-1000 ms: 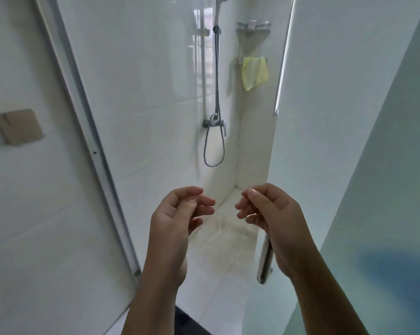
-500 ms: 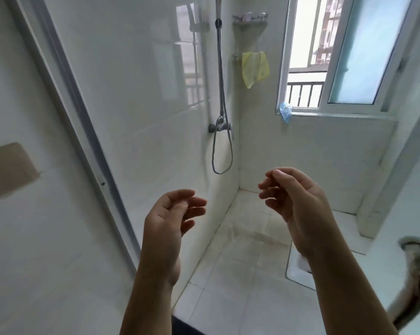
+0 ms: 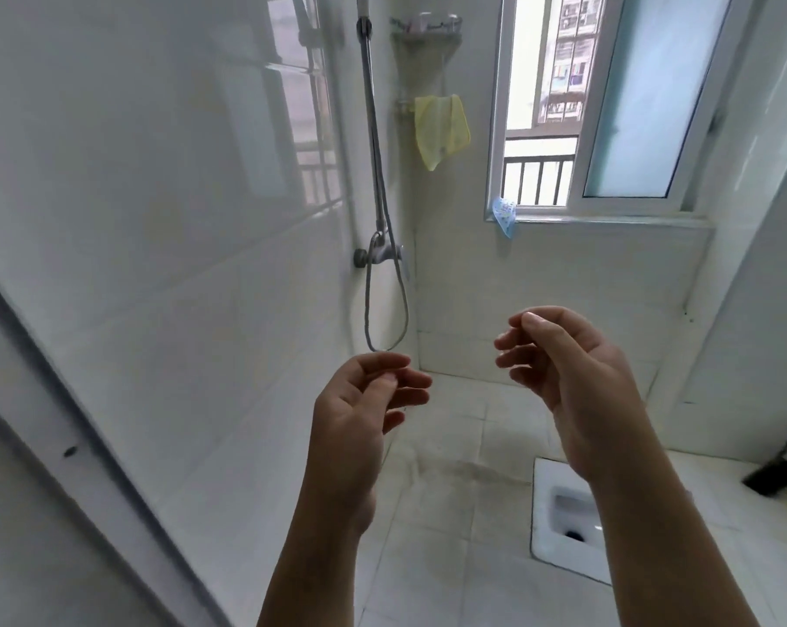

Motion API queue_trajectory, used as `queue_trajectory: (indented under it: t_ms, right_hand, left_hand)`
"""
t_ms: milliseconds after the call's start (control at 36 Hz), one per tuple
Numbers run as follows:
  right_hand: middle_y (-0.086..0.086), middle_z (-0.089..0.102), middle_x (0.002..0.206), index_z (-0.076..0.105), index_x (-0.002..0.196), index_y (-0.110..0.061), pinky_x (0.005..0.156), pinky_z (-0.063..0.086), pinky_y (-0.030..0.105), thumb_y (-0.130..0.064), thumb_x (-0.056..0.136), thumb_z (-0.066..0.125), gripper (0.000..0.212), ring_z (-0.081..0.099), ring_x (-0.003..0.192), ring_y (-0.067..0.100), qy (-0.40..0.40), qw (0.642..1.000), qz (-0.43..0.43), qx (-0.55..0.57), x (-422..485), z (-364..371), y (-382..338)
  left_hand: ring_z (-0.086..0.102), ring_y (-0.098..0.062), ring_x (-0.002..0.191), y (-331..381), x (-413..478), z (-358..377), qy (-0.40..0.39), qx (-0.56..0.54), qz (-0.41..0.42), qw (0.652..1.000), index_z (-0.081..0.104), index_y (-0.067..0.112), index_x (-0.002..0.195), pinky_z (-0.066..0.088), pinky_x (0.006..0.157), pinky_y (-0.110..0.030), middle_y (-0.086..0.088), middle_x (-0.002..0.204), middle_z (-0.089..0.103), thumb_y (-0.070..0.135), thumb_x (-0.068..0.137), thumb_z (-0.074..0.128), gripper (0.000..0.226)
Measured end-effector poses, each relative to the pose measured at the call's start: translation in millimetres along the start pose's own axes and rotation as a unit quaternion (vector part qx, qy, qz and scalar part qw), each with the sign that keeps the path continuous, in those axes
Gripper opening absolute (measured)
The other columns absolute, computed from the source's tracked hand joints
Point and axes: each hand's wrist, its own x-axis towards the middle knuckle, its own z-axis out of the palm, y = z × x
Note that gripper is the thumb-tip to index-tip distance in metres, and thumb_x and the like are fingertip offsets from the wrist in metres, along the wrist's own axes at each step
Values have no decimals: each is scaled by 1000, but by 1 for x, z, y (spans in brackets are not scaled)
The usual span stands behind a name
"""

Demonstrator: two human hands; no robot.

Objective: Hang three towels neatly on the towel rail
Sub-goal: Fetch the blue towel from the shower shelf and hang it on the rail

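Both hands are raised in front of me, apart from each other, and neither carries anything. My left hand has its fingers loosely curled toward the palm, and my right hand, held slightly higher, is curled the same way, thumb over the fingertips, with no fabric between them. The only task-relevant cloth in view is the yellow cloth, which hangs well ahead in the far corner from a short metal fitting below the corner shelf. I cannot tell whether that fitting is the rail. The cloth hangs off-square, with one corner drooping lower than the other. A blue patterned piece sits at the end of the window sill; I cannot tell what it is. I judge the step in hand to be locating and approaching the towels, with no hanging done by these hands yet. To do it well, I should straighten the fingers before contact and take each towel by its two top corners, one corner per hand. The towel should be kept taut and level, laid over the bar at its midline, and smoothed downward so both edges match. On approach, I should pass clear of the shower hose and step wide of the squat pan at floor level.
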Motion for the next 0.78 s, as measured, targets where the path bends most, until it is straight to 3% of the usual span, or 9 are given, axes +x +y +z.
queue_trajectory:
  t_ms: [361, 778]
  right_hand:
    - [-5, 68, 64, 61, 78, -15, 60, 51, 17, -14, 89, 49, 16, 63, 62, 8, 29, 996, -37, -73, 132, -20, 22]
    - [-4, 68, 63, 61, 77, -13, 58, 50, 18, -13, 89, 48, 17, 62, 60, 9, 83, 993, -44, -74, 286, -1, 90]
  left_hand:
    - [68, -9, 71, -25, 151, 73, -93, -17, 6, 996, 61, 19, 87, 46, 67, -24, 5, 71, 72, 7, 94, 40, 25]
    - [68, -9, 69, -69, 326, 82, -139, -42, -7, 989, 61, 16, 87, 46, 68, -28, 3, 71, 72, 7, 93, 39, 25]
